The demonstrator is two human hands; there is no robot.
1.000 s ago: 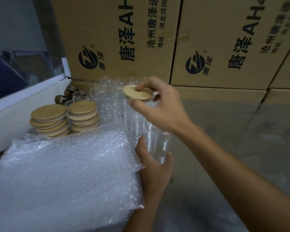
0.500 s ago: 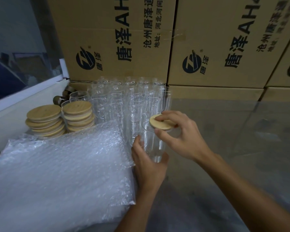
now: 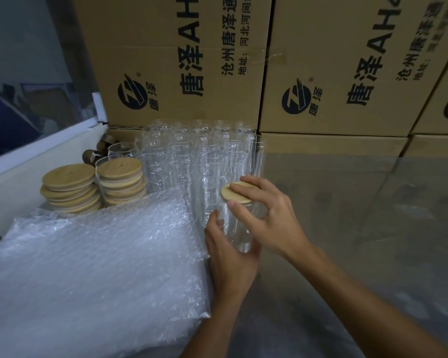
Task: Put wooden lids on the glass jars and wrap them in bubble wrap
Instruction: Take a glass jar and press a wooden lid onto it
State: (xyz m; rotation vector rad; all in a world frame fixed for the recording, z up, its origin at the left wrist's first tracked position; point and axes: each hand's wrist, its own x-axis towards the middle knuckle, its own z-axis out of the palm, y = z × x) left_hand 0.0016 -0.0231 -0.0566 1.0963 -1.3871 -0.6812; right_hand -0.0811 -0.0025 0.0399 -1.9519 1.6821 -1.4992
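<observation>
Left hand [image 3: 230, 257] curled around glass jar [image 3: 239, 228]; right hand [image 3: 267, 215] fingers pinching wooden lid [image 3: 237, 193] atop it.

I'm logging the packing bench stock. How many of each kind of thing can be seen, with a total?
Stacks of round wooden lids: 2
Round wooden lid on the held clear glass jar: 1
Held clear glass jar: 1
Pile of clear bubble wrap sheets: 1
Printed brown cardboard boxes: at least 3
Loose clear glass jars: too many overlap to count
Total counted: 8
</observation>
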